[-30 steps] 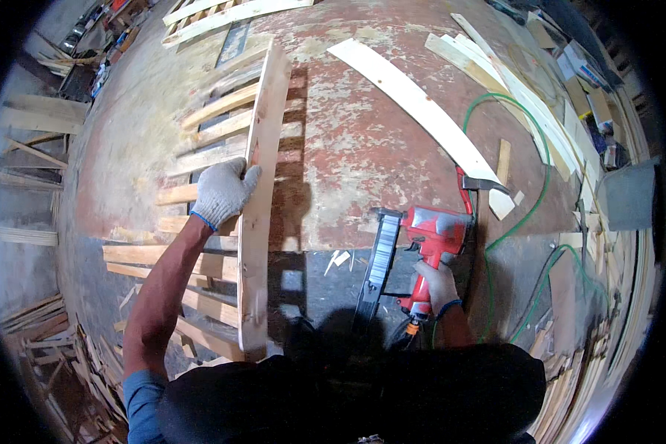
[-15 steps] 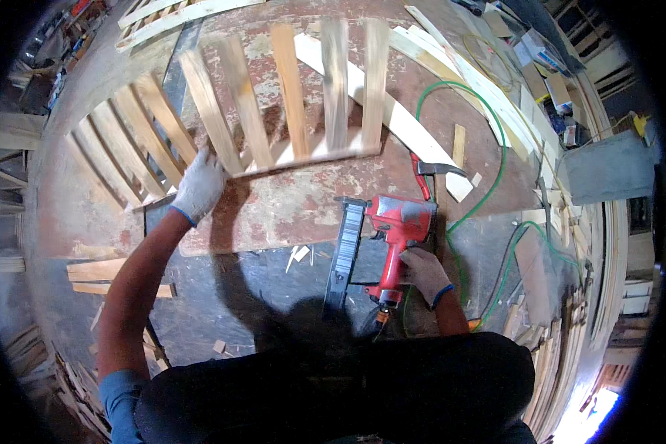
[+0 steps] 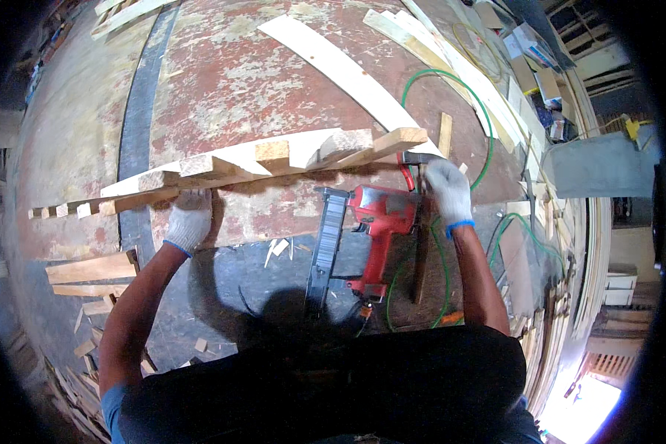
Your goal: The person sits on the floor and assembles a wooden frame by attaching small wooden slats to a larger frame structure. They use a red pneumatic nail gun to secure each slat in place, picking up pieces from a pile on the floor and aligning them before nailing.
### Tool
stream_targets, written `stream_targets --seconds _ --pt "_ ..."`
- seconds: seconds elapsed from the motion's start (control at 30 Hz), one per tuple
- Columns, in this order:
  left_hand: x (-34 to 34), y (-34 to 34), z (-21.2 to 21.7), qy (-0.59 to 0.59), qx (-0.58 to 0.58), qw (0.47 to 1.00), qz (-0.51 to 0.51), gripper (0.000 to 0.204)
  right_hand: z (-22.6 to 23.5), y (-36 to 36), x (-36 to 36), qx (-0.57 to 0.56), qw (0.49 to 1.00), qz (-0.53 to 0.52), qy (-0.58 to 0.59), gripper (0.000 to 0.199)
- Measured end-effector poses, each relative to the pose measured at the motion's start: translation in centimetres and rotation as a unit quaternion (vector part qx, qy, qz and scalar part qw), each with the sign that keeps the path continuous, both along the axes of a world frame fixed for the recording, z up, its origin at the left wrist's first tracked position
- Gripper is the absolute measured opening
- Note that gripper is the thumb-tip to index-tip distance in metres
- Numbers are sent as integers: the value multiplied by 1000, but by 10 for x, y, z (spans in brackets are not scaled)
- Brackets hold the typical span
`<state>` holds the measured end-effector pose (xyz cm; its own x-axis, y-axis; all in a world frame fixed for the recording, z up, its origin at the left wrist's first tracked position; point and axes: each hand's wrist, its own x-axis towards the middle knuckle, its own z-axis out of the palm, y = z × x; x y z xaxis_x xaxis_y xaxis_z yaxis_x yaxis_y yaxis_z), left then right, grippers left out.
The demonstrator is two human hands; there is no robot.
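A slatted wooden panel [image 3: 237,172] stretches across the worktable, tilted so that I see it nearly edge-on, with its slat ends towards me. My left hand [image 3: 189,220], in a white glove with a blue cuff, is closed on its near edge, left of the middle. The fingertips are partly behind the wood. My right hand [image 3: 449,189], gloved alike, is beside the hammer head [image 3: 419,157], just below the panel's right end; its fingers look curled, but their hold is unclear. Between my hands a red nail gun [image 3: 381,214] rests on the table, out of my grasp.
A long pale board [image 3: 340,70] lies behind the panel. A green air hose [image 3: 490,133] loops at the right, near more boards [image 3: 440,63] and boxes [image 3: 533,55]. Wood offcuts [image 3: 92,272] lie at the left. A grey machine-like block [image 3: 603,166] stands far right.
My right hand has let go of the nail gun and moved up beside the hammer. The panel has tipped from showing its slats lengthwise to nearly edge-on, my left hand still on it.
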<state>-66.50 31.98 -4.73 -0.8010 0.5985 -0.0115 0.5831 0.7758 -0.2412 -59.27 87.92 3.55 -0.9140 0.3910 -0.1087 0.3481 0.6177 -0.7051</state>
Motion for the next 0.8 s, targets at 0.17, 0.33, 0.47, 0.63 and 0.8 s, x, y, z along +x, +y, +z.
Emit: stream_targets --seconds 0.17,0.33,0.47,0.63,0.8 --pt "-2 8 7 -32 11 999 35 41 -1 16 -72 230 972 -41 -16 48" --pt "2 17 32 -104 -39 993 45 44 -17 22 -114 248 963 8 -106 55" --pt "10 18 49 -81 -8 997 8 41 -56 45 -126 243 960 70 -118 61" --pt "25 27 64 -239 20 959 152 39 -62 49 -141 224 961 92 -132 61" --pt "32 20 52 -323 -28 924 203 43 -65 61 -136 174 975 81 -112 57"
